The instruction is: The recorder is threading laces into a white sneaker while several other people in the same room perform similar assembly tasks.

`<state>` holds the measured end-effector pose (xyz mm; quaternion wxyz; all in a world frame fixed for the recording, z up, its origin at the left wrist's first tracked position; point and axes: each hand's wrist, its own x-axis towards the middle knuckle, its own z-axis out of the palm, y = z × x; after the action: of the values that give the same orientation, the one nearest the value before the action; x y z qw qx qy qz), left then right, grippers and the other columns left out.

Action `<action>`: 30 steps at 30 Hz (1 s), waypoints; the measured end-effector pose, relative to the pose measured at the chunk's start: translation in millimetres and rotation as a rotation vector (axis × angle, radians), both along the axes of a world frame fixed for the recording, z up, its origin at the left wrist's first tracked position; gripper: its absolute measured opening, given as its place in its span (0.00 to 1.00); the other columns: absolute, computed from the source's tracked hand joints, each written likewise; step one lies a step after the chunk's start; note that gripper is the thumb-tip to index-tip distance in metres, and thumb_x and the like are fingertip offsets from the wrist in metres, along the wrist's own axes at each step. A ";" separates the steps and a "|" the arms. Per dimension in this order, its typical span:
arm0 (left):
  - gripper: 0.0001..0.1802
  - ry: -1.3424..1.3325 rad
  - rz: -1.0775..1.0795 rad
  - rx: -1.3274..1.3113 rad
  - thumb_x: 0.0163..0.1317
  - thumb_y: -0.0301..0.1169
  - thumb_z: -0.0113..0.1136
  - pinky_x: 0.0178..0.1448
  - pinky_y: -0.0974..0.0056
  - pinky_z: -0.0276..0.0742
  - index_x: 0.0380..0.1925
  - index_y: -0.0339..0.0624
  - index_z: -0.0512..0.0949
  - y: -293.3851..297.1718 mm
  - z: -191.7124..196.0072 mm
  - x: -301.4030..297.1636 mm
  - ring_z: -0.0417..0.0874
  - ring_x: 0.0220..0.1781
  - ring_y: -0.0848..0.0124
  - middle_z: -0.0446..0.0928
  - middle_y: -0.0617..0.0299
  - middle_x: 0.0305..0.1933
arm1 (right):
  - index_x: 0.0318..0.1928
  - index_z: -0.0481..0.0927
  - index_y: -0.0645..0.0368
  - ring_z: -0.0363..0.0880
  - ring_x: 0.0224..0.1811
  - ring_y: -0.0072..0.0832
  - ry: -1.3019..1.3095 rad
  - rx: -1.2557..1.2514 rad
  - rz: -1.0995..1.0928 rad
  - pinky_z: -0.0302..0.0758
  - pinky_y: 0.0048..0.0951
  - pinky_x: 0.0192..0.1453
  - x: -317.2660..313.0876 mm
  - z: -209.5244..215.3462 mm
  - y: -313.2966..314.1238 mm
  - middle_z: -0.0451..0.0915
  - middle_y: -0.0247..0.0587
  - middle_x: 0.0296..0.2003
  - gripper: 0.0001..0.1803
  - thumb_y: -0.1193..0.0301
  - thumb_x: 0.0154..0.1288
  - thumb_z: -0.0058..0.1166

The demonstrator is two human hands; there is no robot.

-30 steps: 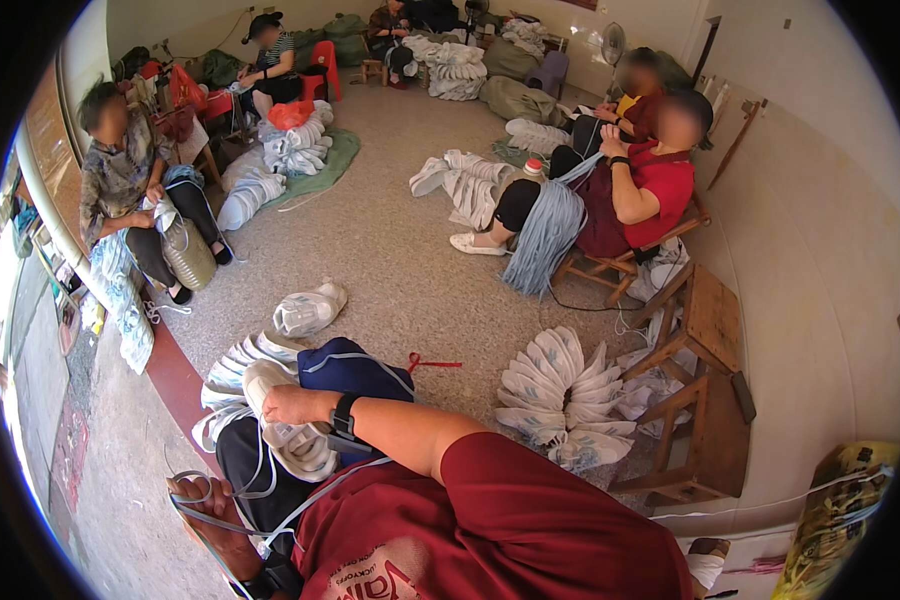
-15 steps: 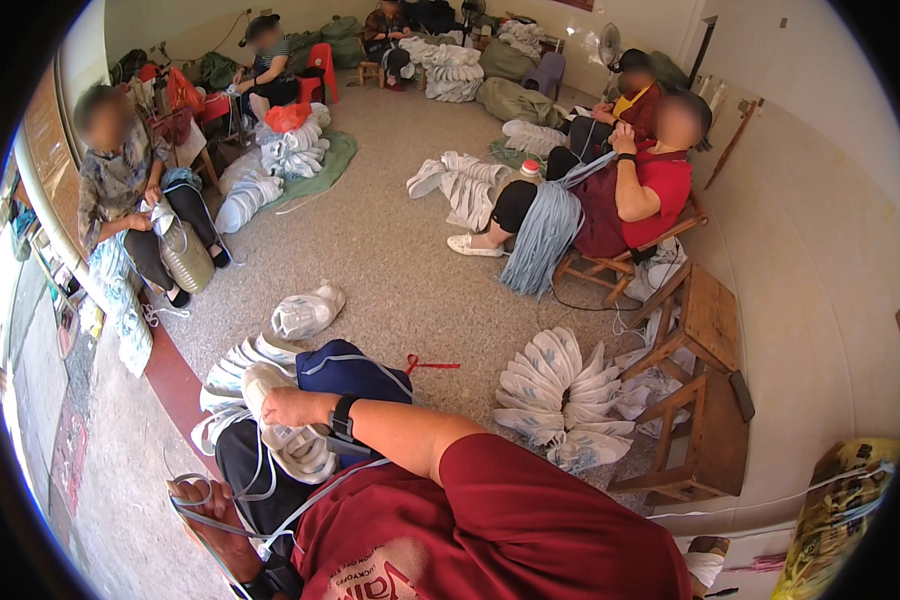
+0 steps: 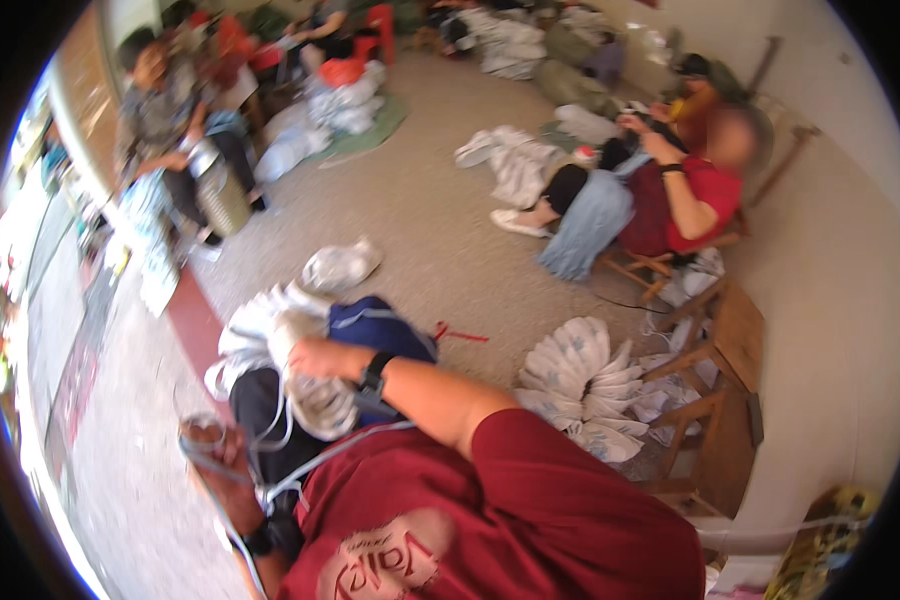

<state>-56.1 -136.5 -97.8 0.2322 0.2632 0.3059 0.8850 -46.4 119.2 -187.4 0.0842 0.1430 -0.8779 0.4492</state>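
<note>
My right hand (image 3: 315, 357), with a black watch on its wrist, lies closed over a white shoe-shaped piece (image 3: 322, 402) on my lap. Pale cords (image 3: 270, 445) run from that piece down to my left hand (image 3: 210, 452), which is clenched on a loop of them at the lower left. Behind my right hand sits a heap of similar white pieces (image 3: 255, 325) against a dark blue bag (image 3: 375, 325). The whole picture is blurred.
A fanned stack of white pieces (image 3: 580, 385) lies on the floor to my right, beside wooden stools (image 3: 725, 345). A person in a red shirt (image 3: 685, 195) sits working on a low chair. Other people (image 3: 165, 125) sit at the far left among white bundles.
The view has swung and blurred. My left hand has lifted a little with the cords. My right hand stays on the white piece.
</note>
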 end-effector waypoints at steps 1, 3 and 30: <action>0.12 -0.096 -0.040 0.061 0.68 0.40 0.42 0.31 0.67 0.61 0.25 0.53 0.65 5.3 0.0 -1.5 0.52 0.15 0.81 0.53 0.74 0.16 | 0.28 0.78 0.65 0.77 0.29 0.43 0.055 0.005 0.044 0.72 0.36 0.35 -4.2 -10.6 9.9 0.78 0.52 0.27 0.10 0.71 0.56 0.47; 0.15 -0.141 0.056 -0.023 0.68 0.41 0.43 0.31 0.67 0.58 0.22 0.53 0.64 33.4 16.0 2.0 0.52 0.15 0.79 0.53 0.73 0.15 | 0.32 0.79 0.65 0.79 0.33 0.37 -0.083 -0.003 -0.010 0.73 0.31 0.40 1.7 -3.3 32.5 0.80 0.52 0.30 0.11 0.70 0.58 0.47; 0.21 -0.144 0.131 -0.087 0.65 0.50 0.47 0.33 0.66 0.62 0.18 0.53 0.59 14.5 18.5 7.9 0.51 0.16 0.80 0.51 0.73 0.15 | 0.37 0.81 0.65 0.75 0.32 0.20 -0.594 -0.365 -0.039 0.71 0.23 0.40 2.6 22.1 18.6 0.80 0.34 0.30 0.10 0.71 0.60 0.53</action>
<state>-48.1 -122.0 -79.3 0.2065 0.1679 0.3430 0.9009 -43.8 137.8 -165.4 -0.1422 -0.0284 -0.7717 0.6192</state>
